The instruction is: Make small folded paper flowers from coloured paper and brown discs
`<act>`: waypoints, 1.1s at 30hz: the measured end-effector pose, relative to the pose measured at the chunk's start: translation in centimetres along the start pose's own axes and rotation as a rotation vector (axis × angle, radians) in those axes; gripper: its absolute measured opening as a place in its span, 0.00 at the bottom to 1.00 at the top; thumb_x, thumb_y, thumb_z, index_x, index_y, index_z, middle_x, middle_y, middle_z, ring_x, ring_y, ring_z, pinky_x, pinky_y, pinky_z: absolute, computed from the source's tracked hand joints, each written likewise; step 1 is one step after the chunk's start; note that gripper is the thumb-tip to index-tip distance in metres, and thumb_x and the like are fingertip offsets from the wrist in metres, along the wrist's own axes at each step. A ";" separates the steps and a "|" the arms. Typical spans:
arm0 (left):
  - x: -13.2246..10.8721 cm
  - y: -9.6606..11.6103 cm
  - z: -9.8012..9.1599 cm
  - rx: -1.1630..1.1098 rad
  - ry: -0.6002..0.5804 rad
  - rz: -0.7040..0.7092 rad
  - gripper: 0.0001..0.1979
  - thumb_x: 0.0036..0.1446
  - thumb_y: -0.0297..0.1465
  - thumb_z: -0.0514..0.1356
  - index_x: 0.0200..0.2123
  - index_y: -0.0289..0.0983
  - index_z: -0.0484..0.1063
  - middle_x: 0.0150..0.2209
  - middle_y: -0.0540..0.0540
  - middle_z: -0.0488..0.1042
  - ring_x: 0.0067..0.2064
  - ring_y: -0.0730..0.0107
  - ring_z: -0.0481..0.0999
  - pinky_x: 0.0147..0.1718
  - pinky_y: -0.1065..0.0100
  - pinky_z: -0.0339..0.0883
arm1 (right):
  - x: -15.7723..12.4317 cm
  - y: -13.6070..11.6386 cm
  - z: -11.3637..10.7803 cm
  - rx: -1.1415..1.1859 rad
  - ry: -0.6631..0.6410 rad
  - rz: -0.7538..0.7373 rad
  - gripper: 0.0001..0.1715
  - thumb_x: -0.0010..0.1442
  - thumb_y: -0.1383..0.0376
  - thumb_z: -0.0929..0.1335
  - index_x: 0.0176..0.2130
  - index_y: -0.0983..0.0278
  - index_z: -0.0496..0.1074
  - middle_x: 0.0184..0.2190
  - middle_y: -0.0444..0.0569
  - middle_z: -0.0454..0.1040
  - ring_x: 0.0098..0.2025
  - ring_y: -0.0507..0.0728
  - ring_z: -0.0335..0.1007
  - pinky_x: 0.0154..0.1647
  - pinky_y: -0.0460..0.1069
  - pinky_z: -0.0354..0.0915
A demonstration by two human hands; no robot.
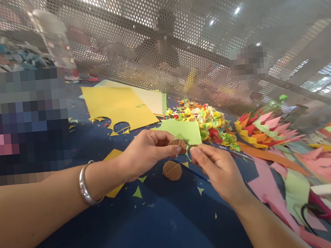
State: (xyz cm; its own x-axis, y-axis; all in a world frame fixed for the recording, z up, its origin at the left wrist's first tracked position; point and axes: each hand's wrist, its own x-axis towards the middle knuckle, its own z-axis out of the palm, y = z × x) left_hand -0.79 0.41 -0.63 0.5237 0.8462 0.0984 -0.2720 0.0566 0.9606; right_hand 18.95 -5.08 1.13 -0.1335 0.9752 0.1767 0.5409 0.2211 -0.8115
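Between its thumb and fingers, my left hand [145,152] pinches a small round brown cardboard disc [177,145]. My right hand [215,166] is closed on a thin dark stick-like tool [187,143], whose far end meets the disc's right edge; its exact kind is too small to make out. A bit of green paper shows by the tool's end. Below the hands, a second brown disc [172,170] lies flat on the dark blue table [162,224]. Just behind my fingers is a light green paper sheet [187,129].
Yellow sheets [117,105] with round cutouts lie behind. Right of them is a heap of colourful folded paper pieces [208,120]. Spiky paper flowers [267,128] and pink strips [271,184] cover the right side. A clear bottle [57,44] stands back left, before a perforated screen [111,36].
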 end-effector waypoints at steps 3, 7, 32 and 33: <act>0.1 -0.1 -0.2 0.023 -0.004 0.018 0.04 0.53 0.30 0.69 0.29 0.36 0.79 0.30 0.49 0.80 0.33 0.74 0.75 0.38 0.71 0.66 | 0.0 -0.2 -0.2 -0.035 -0.008 -0.013 0.25 0.67 0.49 0.64 0.25 0.62 0.64 0.19 0.38 0.51 0.21 0.49 0.46 0.20 0.47 0.45; 0.2 -0.1 -0.2 0.055 -0.027 -0.002 0.05 0.53 0.31 0.68 0.30 0.35 0.79 0.32 0.47 0.80 0.35 0.70 0.75 0.41 0.68 0.67 | 0.1 -0.4 -0.3 -0.077 0.001 -0.043 0.25 0.67 0.50 0.64 0.25 0.62 0.64 0.19 0.38 0.52 0.21 0.49 0.46 0.21 0.47 0.46; 0.4 0.9 -0.6 0.108 -0.142 -0.091 0.04 0.54 0.29 0.67 0.29 0.34 0.79 0.26 0.50 0.75 0.29 0.76 0.68 0.31 0.73 0.62 | 0.1 0.1 -0.7 -0.162 -0.023 -0.091 0.23 0.68 0.52 0.63 0.25 0.62 0.64 0.21 0.39 0.54 0.24 0.50 0.50 0.24 0.47 0.50; 0.4 0.9 -0.7 0.111 -0.146 -0.095 0.04 0.55 0.29 0.67 0.29 0.34 0.79 0.27 0.50 0.75 0.29 0.76 0.68 0.31 0.73 0.62 | 0.1 0.1 -0.7 -0.166 -0.022 -0.089 0.23 0.68 0.52 0.63 0.25 0.62 0.64 0.21 0.39 0.54 0.24 0.50 0.50 0.24 0.47 0.50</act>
State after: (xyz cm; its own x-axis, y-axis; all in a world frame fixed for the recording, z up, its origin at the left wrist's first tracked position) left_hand -1.37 1.13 0.11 0.6563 0.7537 0.0351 -0.1298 0.0670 0.9893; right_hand 19.53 -4.95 1.47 -0.2044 0.9516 0.2296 0.6558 0.3073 -0.6895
